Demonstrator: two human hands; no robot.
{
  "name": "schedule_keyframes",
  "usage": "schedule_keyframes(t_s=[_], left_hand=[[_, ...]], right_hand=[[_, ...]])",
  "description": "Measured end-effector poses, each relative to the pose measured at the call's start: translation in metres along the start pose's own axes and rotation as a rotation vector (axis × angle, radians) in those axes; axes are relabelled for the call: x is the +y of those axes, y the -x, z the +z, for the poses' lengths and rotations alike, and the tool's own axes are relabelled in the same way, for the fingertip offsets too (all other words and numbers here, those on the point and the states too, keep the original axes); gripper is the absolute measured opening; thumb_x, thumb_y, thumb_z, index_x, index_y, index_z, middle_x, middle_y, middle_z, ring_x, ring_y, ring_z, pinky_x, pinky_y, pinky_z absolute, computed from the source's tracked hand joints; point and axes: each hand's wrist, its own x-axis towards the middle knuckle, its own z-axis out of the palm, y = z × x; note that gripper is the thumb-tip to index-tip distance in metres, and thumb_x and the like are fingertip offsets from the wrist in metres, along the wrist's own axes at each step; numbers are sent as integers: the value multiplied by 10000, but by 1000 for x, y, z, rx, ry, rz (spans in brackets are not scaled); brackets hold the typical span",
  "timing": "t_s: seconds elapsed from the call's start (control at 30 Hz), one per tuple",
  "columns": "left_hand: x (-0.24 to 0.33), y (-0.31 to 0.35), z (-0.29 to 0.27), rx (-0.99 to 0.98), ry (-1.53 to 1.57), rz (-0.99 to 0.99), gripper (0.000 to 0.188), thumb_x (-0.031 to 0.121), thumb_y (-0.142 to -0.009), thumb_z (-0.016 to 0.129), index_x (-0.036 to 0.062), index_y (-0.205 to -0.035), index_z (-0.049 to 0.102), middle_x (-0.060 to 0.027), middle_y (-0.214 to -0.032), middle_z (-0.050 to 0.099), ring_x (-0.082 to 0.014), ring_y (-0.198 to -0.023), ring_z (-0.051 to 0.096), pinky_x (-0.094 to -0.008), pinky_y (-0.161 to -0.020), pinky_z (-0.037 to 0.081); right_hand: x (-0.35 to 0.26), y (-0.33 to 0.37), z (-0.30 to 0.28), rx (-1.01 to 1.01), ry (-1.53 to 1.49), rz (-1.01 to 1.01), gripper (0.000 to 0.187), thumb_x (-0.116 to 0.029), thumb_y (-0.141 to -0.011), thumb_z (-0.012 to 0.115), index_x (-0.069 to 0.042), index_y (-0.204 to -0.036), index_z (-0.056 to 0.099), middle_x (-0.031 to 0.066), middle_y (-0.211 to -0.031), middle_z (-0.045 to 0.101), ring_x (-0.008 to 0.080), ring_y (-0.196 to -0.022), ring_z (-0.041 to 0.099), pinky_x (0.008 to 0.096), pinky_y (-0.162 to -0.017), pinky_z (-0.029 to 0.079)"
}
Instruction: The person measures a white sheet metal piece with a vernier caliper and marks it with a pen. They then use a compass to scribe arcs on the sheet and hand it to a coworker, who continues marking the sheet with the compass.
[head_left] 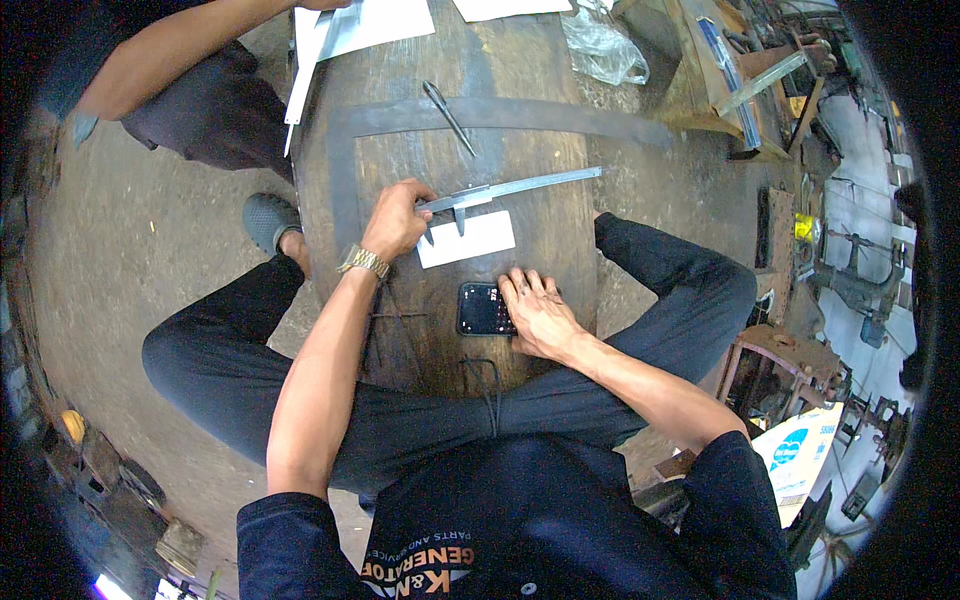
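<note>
My left hand (397,222), with a metal watch on the wrist, is closed on the left end of a vernier caliper (530,184). The caliper's long beam stretches right across the wooden table. Just below its jaws lies a small white paper (468,241). My right hand (543,315) lies palm down at the right side of a dark phone (482,312), fingers stretched out and touching its edge. The phone lies face up with its screen lit; my hand covers part of it. Farther off, a dark pen (450,118) rests on the table.
A flat metal square (385,118) lies along the table (400,70). White sheets (375,30) and a clear plastic bag (608,50) are at the far end. Another person's arm (165,55) reaches in at far left. Bent thin rods (483,375) lie near my lap. Metal frames stand at right.
</note>
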Motion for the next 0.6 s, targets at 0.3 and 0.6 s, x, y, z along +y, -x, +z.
schedule_keyframes(t_s=[0.3,0.6], left_hand=[[0,-2,-1,-19,-8,4,250,-8,-793,724,0,-1042,742,-208,-1080,705,-397,-1036,669,-444,-920,513],[3,-2,-3,-40,-52,-21,269,22,-792,724,9,-1060,739,-216,-1085,704,-402,-1043,665,-456,-917,510]], right_hand=[[-3,-2,-5,-69,26,31,939,-167,-622,875,24,-1406,396,234,-1350,468,423,-1256,485,529,-1020,428],[68,-82,-63,514,-210,-61,550,-66,-817,692,-52,-1337,512,199,-1310,517,425,-1243,490,517,-1075,401]])
